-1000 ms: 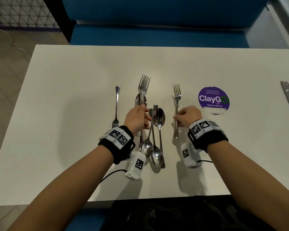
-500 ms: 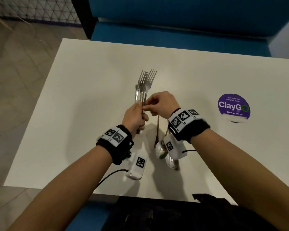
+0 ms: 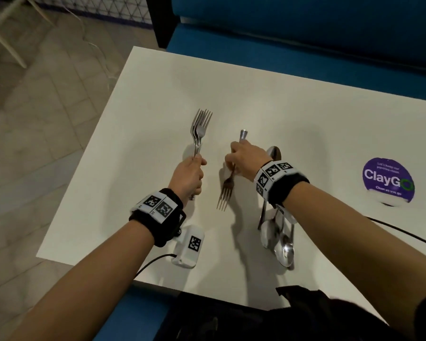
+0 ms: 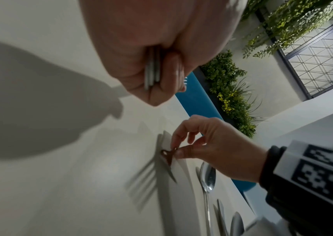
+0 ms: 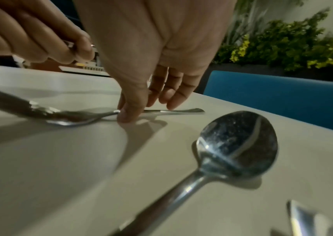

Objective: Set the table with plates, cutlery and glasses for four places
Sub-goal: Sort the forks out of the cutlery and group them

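Overhead, left hand (image 3: 189,174) gripping slim steel forks (image 3: 200,130), right hand (image 3: 247,159) fingers (image 5: 130,110) pinching a lone fork (image 3: 228,187)

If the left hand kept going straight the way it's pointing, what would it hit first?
Probably nothing soon: the left hand, gripping the forks, points toward the table's far edge over bare tabletop. Depth is unclear.

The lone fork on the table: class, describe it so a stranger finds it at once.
On the white table, look between the two hands. The lone fork lies beneath the right hand, whose grip pinches its handle. Unlike the forks bunched in the left hand, its tines point toward the person.
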The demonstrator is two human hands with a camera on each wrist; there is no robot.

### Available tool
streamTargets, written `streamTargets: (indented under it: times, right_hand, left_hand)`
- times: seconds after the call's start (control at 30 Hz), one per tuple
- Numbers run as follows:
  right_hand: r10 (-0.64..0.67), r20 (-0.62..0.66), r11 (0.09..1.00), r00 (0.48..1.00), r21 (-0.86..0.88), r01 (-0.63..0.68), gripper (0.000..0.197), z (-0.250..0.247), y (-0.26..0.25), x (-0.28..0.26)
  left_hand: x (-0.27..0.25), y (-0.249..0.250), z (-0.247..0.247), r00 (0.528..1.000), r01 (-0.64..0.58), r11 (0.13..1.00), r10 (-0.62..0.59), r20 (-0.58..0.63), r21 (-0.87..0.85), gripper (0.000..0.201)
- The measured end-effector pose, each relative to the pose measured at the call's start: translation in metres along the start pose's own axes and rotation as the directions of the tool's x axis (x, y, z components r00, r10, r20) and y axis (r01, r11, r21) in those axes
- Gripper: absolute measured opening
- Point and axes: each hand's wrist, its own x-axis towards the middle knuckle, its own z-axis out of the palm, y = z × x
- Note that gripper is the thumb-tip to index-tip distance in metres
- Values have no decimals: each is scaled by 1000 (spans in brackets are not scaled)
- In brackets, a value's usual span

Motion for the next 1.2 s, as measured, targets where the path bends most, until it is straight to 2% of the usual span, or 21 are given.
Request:
streamTargets:
  times: [0.07, 0.13, 0.17, 0.23, 0.3, 0.37, 0.4, 0.43, 0.5, 0.53, 0.57, 0.67, 0.73, 0.83, 0.87, 1.0, 1.07, 1.13, 1.2]
  right_hand:
    - [-47, 37, 998, 998, -51, 49, 17, -2, 1, 5]
    - [-47, 27, 998, 999, -31, 47, 18, -4, 2, 10]
    - [-22, -21, 1000, 1000, 13, 22, 18, -5, 3, 11]
    - [74, -200, 991, 977, 120, -51, 14, -11, 8, 12]
    - [263, -395, 937, 880, 321, -136, 10, -20, 14, 12]
    - [489, -426, 774, 761, 614, -153, 10, -32, 15, 11]
    - [570, -371, 646, 733, 754, -120, 9, -38, 13, 10]
    - [612, -279, 485, 740, 872, -71, 6, -43, 9, 9]
    - [586, -83, 129, 806, 992, 8, 12, -46, -1, 1]
    - [551, -13, 0, 834, 1000, 16, 14, -43, -6, -3]
    - [528, 28, -47, 849, 999, -4, 14, -37, -8, -8]
    - [545, 38, 59, 837, 995, -83, 14, -23, -4, -25]
    - [574, 25, 81, 819, 993, -87, 16, -18, 7, -39]
    - [631, -13, 183, 776, 974, -132, 8, -11, 27, -63]
    - [647, -13, 178, 763, 975, -135, 5, -9, 34, -71]
    - [679, 22, 176, 734, 966, -191, 20, -2, 67, -109]
    - [720, 42, 126, 693, 974, -190, 19, 2, 89, -130]
    - [759, 41, 127, 650, 970, -209, 21, 11, 125, -163]
    - [742, 46, 122, 668, 972, -203, 21, 13, 144, -184]
  left_hand:
    - [2, -3, -3, 1000, -19, 1000, 19, -9, -3, 28]
    - [3, -7, -5, 999, -33, 999, 32, -41, -25, 28]
    - [4, -8, -6, 997, -38, 999, 36, -64, -37, 28]
    - [5, -10, -6, 994, -49, 997, 43, -104, -58, 28]
    - [5, -10, -3, 990, -71, 995, 62, -128, -69, 29]
    - [7, -9, 3, 987, -98, 993, 89, -130, -60, 31]
    - [7, -6, 7, 988, -106, 993, 98, -121, -57, 31]
    - [7, -3, 11, 989, -113, 992, 106, -103, -57, 31]
    - [5, 5, 23, 991, -127, 990, 124, -54, -59, 31]
    - [3, 10, 30, 991, -130, 990, 128, -23, -57, 31]
    - [0, 14, 37, 992, -128, 990, 129, 13, -59, 30]
    - [-8, 17, 61, 983, -127, 991, 131, 126, -41, 31]
    - [-14, 15, 78, 980, -122, 993, 120, 159, 2, 32]
    - [-20, 11, 105, 975, -117, 993, 113, 190, 11, 30]
    - [-23, 11, 114, 971, -122, 993, 118, 206, 7, 29]
    - [-29, 7, 160, 949, -219, 966, 179, 261, 136, 29]
    - [-34, 4, 190, 938, -235, 956, 176, 300, 174, 28]
    - [-46, -1, 235, 928, -215, 962, 149, 340, 167, 28]
    - [-52, -1, 257, 923, -181, 975, 124, 364, 126, 28]
